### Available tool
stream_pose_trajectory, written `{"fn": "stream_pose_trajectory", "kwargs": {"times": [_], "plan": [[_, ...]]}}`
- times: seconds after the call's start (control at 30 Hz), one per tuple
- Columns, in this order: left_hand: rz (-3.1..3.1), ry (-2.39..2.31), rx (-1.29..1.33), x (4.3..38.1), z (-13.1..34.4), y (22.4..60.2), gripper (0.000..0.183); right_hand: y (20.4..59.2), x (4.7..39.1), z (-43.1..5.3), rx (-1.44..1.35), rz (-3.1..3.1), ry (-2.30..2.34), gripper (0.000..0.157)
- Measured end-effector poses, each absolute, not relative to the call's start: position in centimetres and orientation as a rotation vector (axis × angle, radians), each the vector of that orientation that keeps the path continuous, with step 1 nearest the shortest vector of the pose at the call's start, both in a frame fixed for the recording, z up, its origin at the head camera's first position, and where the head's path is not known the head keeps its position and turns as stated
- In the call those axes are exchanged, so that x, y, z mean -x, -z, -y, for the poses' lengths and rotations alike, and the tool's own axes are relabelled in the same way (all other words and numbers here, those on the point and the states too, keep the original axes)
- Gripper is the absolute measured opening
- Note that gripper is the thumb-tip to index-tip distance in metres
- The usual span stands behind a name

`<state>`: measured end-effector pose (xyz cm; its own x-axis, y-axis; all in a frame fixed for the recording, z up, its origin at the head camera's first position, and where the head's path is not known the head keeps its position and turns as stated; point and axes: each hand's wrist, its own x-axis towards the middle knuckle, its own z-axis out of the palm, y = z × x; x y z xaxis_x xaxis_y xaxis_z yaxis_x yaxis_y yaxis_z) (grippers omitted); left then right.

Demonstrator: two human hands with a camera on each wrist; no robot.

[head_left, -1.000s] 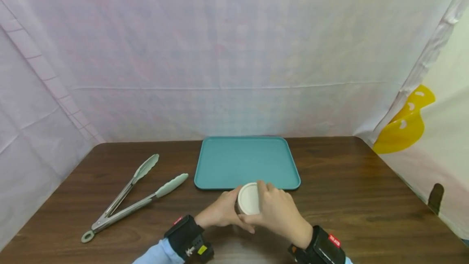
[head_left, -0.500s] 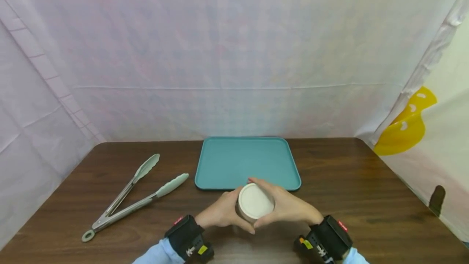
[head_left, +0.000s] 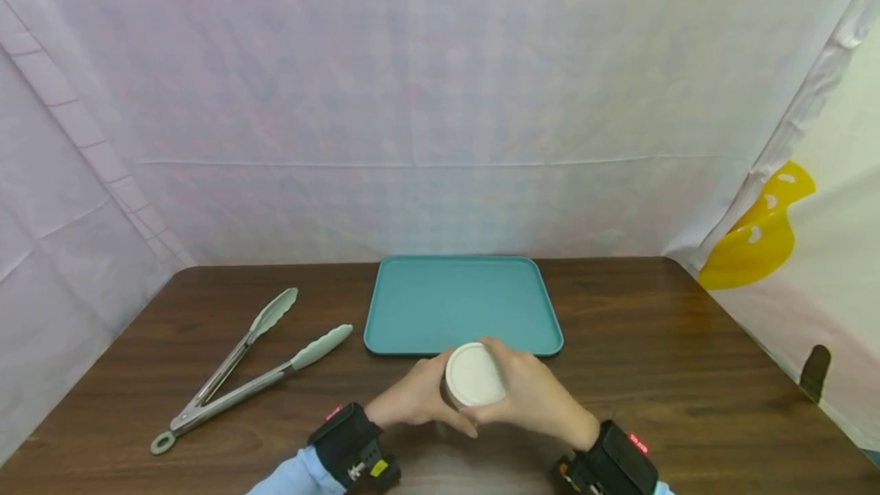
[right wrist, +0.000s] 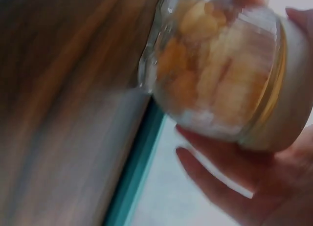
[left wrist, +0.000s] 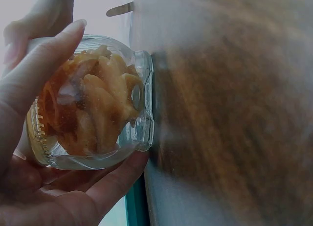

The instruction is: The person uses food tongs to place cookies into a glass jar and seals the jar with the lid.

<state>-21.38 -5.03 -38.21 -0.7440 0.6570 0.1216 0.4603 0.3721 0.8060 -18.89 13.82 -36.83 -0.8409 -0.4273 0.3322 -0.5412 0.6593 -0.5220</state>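
Note:
A glass jar (left wrist: 93,103) with a cream-white lid (head_left: 474,374) stands upright on the brown table, just in front of the tray. Orange-tan pieces fill most of it; their kind is unclear. My left hand (head_left: 417,392) holds the jar from the left, thumb on the near side and fingers round the far side. From the right, my right hand (head_left: 532,392) grips the lid's rim, thumb at its near edge and fingers at its far edge. In the blurred right wrist view, the lid (right wrist: 288,89) sits on the jar's mouth.
A blue-green tray (head_left: 462,304) lies behind the jar. Spread tongs (head_left: 234,388) with pale green tips lie on the left of the wooden table (head_left: 639,342). A pale cloth (head_left: 426,98) hangs behind, with a yellow shape (head_left: 752,247) on the right.
My right hand turned outward on the lid, its wrist swinging right, and has since turned partly back with its fingers over the lid's right side. My left hand and the jar stayed in place.

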Motion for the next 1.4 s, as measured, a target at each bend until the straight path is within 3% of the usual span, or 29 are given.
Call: {"fn": "stream_pose_trajectory", "kwargs": {"times": [0.33, 0.63, 0.87, 1.03, 1.4], "plan": [[-2.406, -1.299, -0.995, 21.5, 5.0, 38.0, 0.091, 36.6, 17.7, -12.5, -0.569, 2.670, -0.689, 0.077], [-2.404, -1.269, -0.991, 21.7, 4.9, 38.0, 0.090, 36.1, 19.2, -15.0, -0.958, 2.814, -1.226, 0.110], [-2.393, -1.274, -0.985, 21.6, 4.9, 37.9, 0.092, 36.6, 20.6, -16.3, -1.179, 2.762, -1.477, 0.097], [-2.394, -1.291, -0.989, 21.5, 4.9, 37.8, 0.093, 37.0, 20.7, -16.2, -1.144, 2.738, -1.528, 0.084], [-2.395, -1.301, -0.987, 21.2, 5.0, 38.0, 0.093, 37.7, 19.6, -15.0, -0.988, 2.643, -1.311, 0.077]]}}
